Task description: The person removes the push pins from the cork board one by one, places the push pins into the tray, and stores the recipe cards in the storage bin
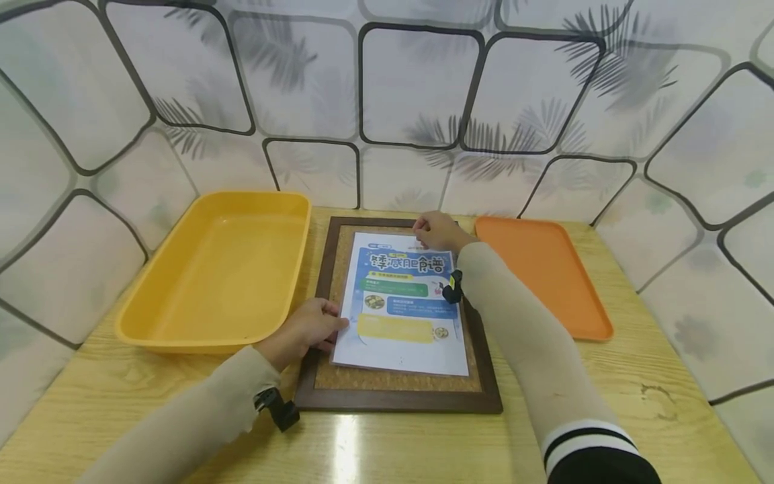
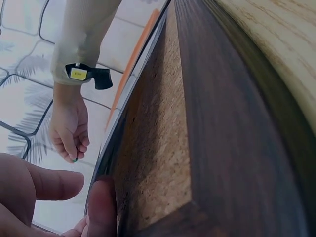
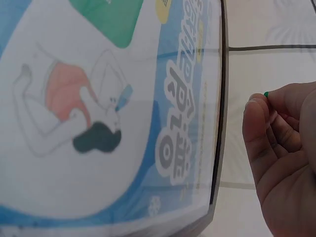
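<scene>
A laminated printed sheet (image 1: 399, 356) with blue, green and yellow panels lies over a cork board (image 1: 338, 380) with a dark brown frame (image 1: 399, 401). My left hand (image 1: 311, 326) holds the sheet's left edge, thumb on the printed side and fingertips (image 2: 101, 205) at its underside; that edge stands off the cork in the left wrist view. Above the sheet's top right part, my right hand (image 1: 440, 230) pinches a tiny green object (image 3: 266, 94) between thumb and fingertips. Only a green bit of it shows, like a pin head; the rest is hidden by the fingers.
To the left, a deep yellow tray (image 1: 211, 282) stands close beside the board and my left wrist. A flat orange tray (image 1: 544, 275) lies to the right, past my right forearm. Patterned wall covering (image 1: 417, 87) rises behind the wooden table (image 1: 338, 444).
</scene>
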